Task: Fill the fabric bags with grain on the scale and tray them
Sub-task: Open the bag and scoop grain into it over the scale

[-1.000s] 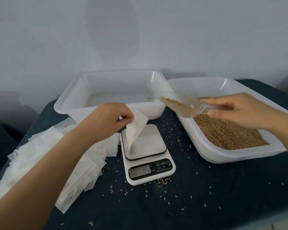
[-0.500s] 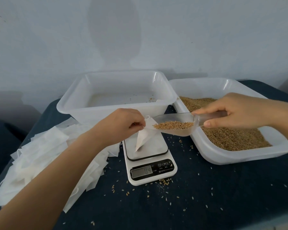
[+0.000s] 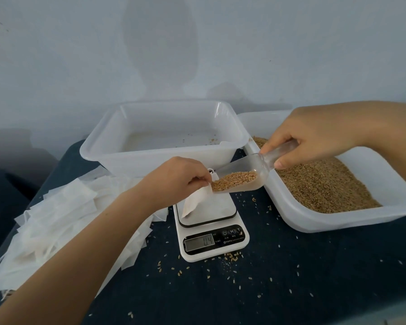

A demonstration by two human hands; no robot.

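White fabric bags (image 3: 56, 221) lie heaped unfilled at the surface's left edge. Left hand (image 3: 176, 181) fingers pinch one bag (image 3: 195, 200) open over the scale (image 3: 209, 221), reading "04". The back tray (image 3: 164, 137) holds no filled bags. Right hand (image 3: 314, 137) fingers grip the loaded scoop (image 3: 239, 179) at the bag's mouth. Early yet, likely.

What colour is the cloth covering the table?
Dark navy blue cloth, seen in the head view.

The left hand (image 3: 174, 181) hides the bag (image 3: 195, 201) mouth, the grain tray (image 3: 338, 221) runs off the right edge, and the scale (image 3: 212, 240) display digits are blurred.
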